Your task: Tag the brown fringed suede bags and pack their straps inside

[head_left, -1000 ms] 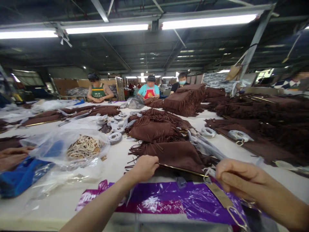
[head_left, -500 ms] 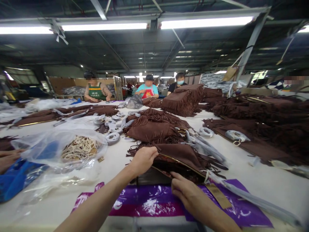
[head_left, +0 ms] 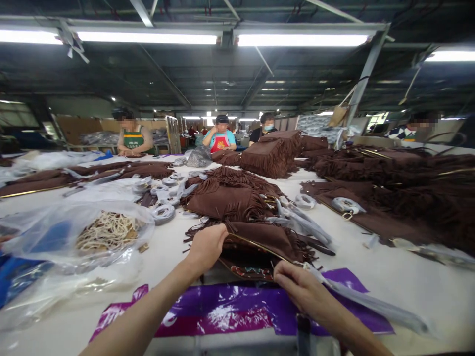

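A brown fringed handbag (head_left: 256, 235) lies in front of me with its gold-zippered mouth spread apart. Inside, a patterned lining (head_left: 252, 272) shows beneath the dark opening. My left hand (head_left: 208, 248) pinches the bag at the left end of the zipper. On the right side of the mouth, my right hand (head_left: 299, 284) has its fingers curled around the edge. A plastic-wrapped strap (head_left: 374, 299) trails to the right from beside that hand. Under the bag's near side lies a shiny purple plastic sheet (head_left: 222, 306).
More fringed bags (head_left: 230, 198) are stacked just beyond, with a taller pile (head_left: 269, 155) behind. At left sits a clear plastic bag of cream cords (head_left: 107, 232), near wrapped rings (head_left: 163, 213). Brown bags (head_left: 378, 207) cover the right side. Several co-workers (head_left: 221, 136) are across the table.
My right hand has moved to the right along the bag's mouth and its fingers have closed. The opening gapes wider, showing more lining. The tan tag by the strap is out of sight.
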`<control>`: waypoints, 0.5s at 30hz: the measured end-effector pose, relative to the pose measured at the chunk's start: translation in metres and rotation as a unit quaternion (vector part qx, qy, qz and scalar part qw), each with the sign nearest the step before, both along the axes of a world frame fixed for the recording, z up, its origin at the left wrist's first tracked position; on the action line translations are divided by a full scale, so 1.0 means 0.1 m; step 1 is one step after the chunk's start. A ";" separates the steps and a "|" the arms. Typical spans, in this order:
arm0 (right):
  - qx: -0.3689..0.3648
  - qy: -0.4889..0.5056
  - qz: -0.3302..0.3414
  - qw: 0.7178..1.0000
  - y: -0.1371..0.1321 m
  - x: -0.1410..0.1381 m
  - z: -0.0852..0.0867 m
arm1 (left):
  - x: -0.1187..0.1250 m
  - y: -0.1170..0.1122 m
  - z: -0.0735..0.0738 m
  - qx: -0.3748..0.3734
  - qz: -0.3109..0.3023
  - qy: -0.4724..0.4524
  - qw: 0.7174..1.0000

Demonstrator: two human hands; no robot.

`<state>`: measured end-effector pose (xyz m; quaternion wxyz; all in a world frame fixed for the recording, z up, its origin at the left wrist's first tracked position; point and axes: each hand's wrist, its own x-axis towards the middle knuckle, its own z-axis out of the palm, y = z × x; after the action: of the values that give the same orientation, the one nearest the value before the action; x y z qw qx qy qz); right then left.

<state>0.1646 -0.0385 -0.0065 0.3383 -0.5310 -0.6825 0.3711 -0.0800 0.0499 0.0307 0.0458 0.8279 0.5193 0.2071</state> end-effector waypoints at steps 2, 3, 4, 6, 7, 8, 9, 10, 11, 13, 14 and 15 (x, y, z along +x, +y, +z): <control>-0.014 0.038 -0.011 0.999 0.02 0.06 -0.01 | 0.02 -0.11 0.01 0.061 -0.013 0.052 0.997; -0.020 0.053 -0.007 0.998 0.02 0.08 -0.02 | 0.05 -0.18 0.01 0.097 -0.032 0.076 0.992; -0.025 0.064 0.000 0.998 0.02 0.09 -0.03 | 0.09 -0.26 0.01 0.124 -0.063 0.092 0.986; -0.032 0.075 0.017 0.997 0.02 0.10 -0.05 | 0.23 -0.41 -0.02 0.123 -0.145 0.106 0.976; -0.034 0.080 0.023 0.996 0.01 0.10 -0.06 | 0.33 -0.46 -0.05 0.095 -0.181 0.108 0.973; -0.034 0.085 0.026 0.995 0.01 0.10 -0.07 | 0.44 -0.50 -0.09 0.057 -0.208 0.107 0.970; -0.035 0.089 0.026 0.995 0.01 0.11 -0.08 | 0.56 -0.51 -0.13 0.010 -0.222 0.099 0.970; -0.038 0.093 0.023 0.995 0.01 0.11 -0.09 | 0.67 -0.49 -0.18 -0.039 -0.223 0.084 0.970; -0.041 0.097 0.017 0.994 0.01 0.12 -0.09 | 0.78 -0.44 -0.23 -0.085 -0.212 0.064 0.971; -0.050 0.107 0.004 0.993 0.01 0.13 -0.09 | 0.95 -0.30 -0.31 -0.148 -0.181 0.024 0.972; -0.053 0.114 -0.002 0.992 0.02 0.15 -0.08 | 1.01 -0.22 -0.34 -0.163 -0.167 0.009 0.972; -0.053 0.121 -0.009 0.991 0.02 0.16 -0.08 | 1.05 -0.13 -0.36 -0.169 -0.160 -0.002 0.973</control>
<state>0.1809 -0.0362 -0.0146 0.3930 -0.5058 -0.6108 0.4655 0.0255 0.0367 -0.0054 0.2184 0.8800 0.4077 0.1082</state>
